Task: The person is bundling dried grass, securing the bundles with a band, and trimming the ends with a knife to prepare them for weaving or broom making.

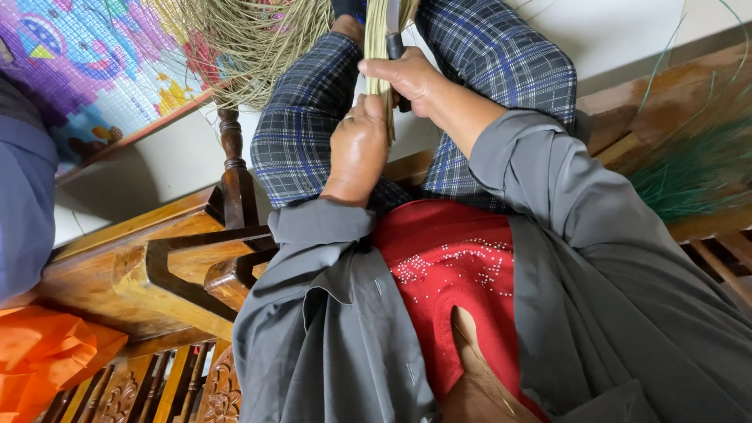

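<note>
Left hand: our left hand [359,149] sits at centre frame, fingers curled tight round the lower end of a bundle of pale straw stalks [378,47].
Right hand: our right hand [407,74] is just above it, upper centre, clamped on the same bundle; a dark narrow object [394,35] lies along the stalks under this hand, and we cannot tell what it is.
Bundle: upright between the knees of the plaid trousers [501,55], running out of the top edge.
Loose stalks: a fan of straw [251,47] spreads at upper left, over a colourful mat [94,63].
Green fibres: a heap [697,164] at the right edge on the wooden bench [157,258].
Risk: we judge that stalks could slide out if either grip loosens, since both hands hold only one short stretch.
Risk 2: stalks could snap if bent sharply.
</note>
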